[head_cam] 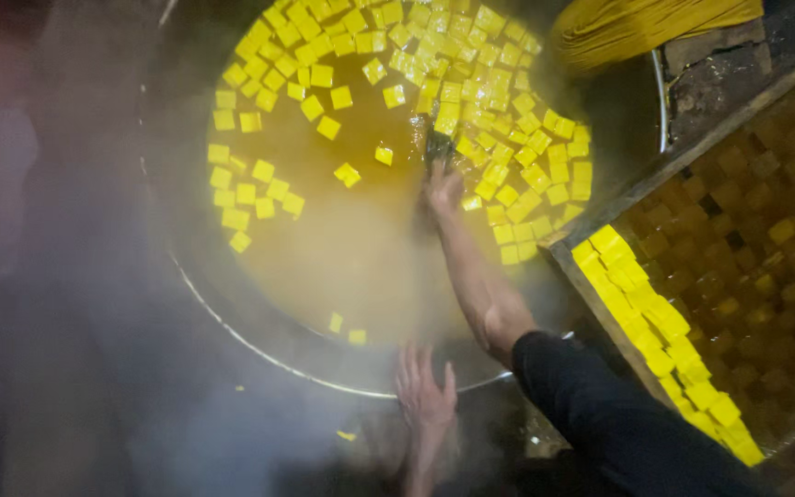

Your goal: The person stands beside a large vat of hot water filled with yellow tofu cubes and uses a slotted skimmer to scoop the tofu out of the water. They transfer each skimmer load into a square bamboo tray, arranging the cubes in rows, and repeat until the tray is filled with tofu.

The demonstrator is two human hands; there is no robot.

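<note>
A large round metal pot (259,350) holds steaming yellow-brown liquid (351,239) with several bright yellow cubes (499,156) floating on it, mostly at the far and right sides. My right hand (443,189) reaches over the liquid and is shut on a dark tool handle (437,147) that dips in among the cubes. My left hand (425,391) lies flat with fingers spread on the pot's near rim, holding nothing. My right arm has a dark sleeve (600,405) pushed up past the elbow.
A wooden tray (600,304) at the right holds rows of yellow cubes (655,322) along its near side and darker cubes further in. A yellow cloth (637,28) lies at the top right. Thick steam (232,423) rises over the lower left.
</note>
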